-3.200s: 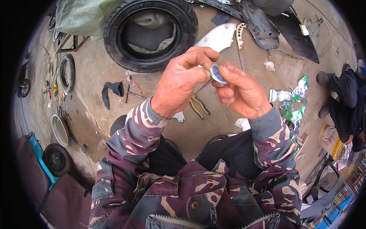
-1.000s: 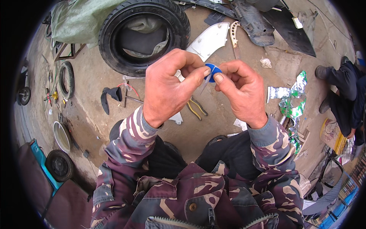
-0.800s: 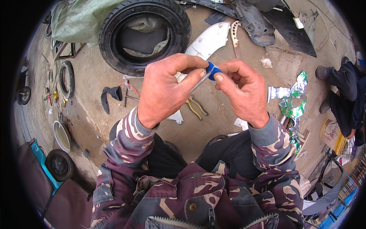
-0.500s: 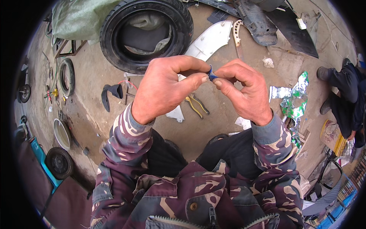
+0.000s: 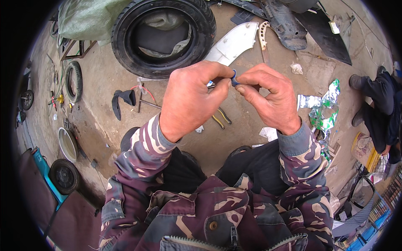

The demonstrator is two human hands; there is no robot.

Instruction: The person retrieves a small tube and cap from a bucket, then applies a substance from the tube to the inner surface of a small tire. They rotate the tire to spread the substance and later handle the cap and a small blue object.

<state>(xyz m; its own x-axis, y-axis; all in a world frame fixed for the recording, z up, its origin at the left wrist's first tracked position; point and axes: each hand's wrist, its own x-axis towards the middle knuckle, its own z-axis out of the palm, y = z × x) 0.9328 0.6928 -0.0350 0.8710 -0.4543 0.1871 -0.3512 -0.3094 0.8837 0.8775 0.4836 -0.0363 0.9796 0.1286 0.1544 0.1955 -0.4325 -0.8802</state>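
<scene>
Both of my hands meet above the floor, pinching a small curved blue piece [image 5: 234, 78], a strip or ring whose exact kind I cannot make out. My left hand [image 5: 188, 98] grips it between thumb and forefinger. From the other side, my right hand [image 5: 270, 94] has its thumb and finger closed on it too. Below, partly hidden by my left hand, lie pliers with yellow and black handles [image 5: 224, 116]. A T-shaped metal tool [image 5: 150, 104] and a dark cloth-like piece [image 5: 122, 100] rest on the ground left of my left hand.
Ahead stand a large black tyre [image 5: 121, 50], a white panel [image 5: 234, 42] and a pale-handled saw [image 5: 263, 35]. Silver-green foil [image 5: 324, 111] lies to the right, where a person in dark trousers [image 5: 374, 90] is. A basin [image 5: 68, 144] sits at left.
My left hand has shifted slightly right and turned, covering more of the pliers and uncovering more of the T-shaped tool. The blue piece stays pinched between both hands, its angle slightly changed.
</scene>
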